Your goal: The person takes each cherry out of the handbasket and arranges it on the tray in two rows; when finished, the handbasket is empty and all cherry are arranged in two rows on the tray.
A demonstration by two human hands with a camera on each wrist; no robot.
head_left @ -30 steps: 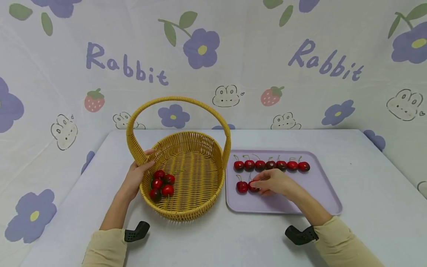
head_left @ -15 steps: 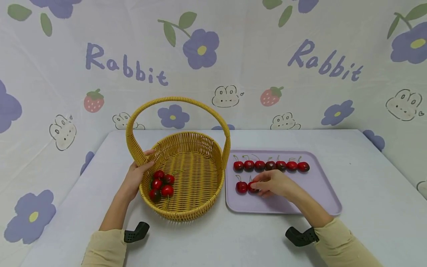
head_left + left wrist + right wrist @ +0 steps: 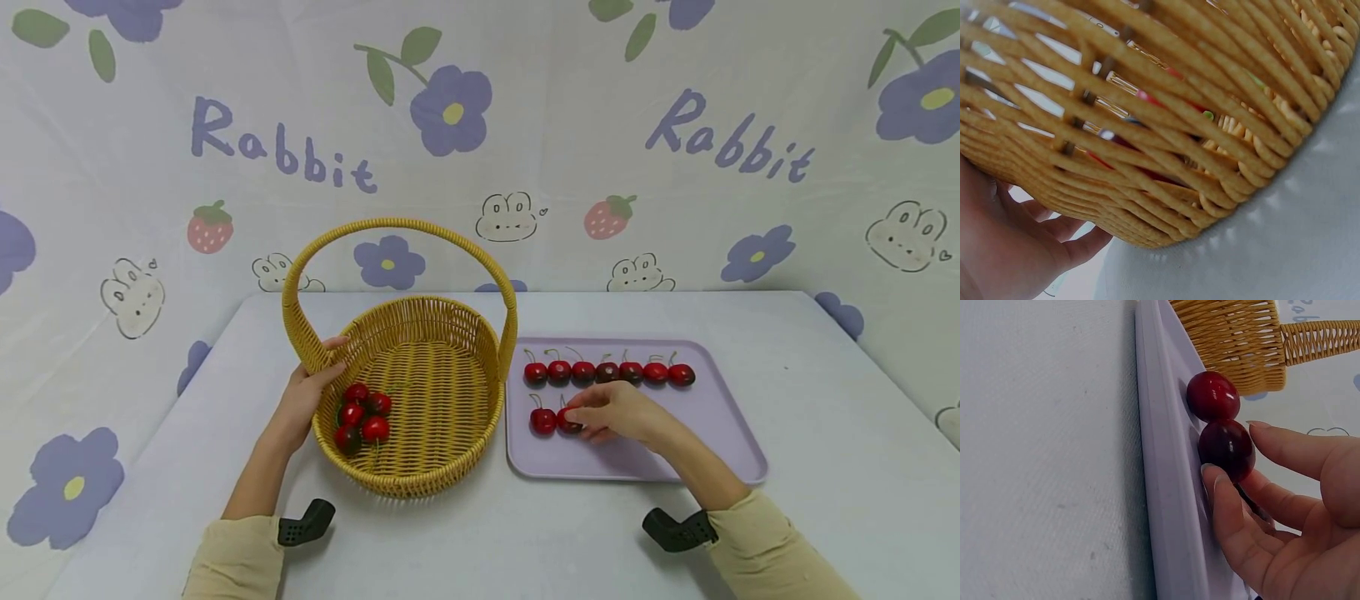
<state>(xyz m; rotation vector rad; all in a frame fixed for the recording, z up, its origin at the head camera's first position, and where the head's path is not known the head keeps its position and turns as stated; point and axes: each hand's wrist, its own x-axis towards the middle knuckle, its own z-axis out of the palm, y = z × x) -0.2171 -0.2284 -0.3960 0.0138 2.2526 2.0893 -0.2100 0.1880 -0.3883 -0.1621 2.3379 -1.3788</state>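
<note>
In the head view, my left hand [image 3: 302, 402] grips the left side of a yellow woven basket [image 3: 408, 483] at the foot of its arched handle. Several red cherries [image 3: 375, 429] lie together inside, at the basket's left. On the lilac tray [image 3: 637, 462], my right hand [image 3: 618, 412] holds a dark red cherry [image 3: 1227, 449] between thumb and fingers. This cherry touches a brighter red cherry [image 3: 1213, 395] on its left, its stem pointing up. Behind them runs a straight row of several cherries [image 3: 558, 372]. The left wrist view shows my left hand [image 3: 1022, 244] against the basket's woven wall [image 3: 1147, 206].
The tray stands right beside the basket, its left edge close to the basket wall. Both rest on a white-covered table [image 3: 480, 550]. A printed cloth [image 3: 570, 125] hangs behind the table. The basket's handle [image 3: 401, 222] rises high above its rim.
</note>
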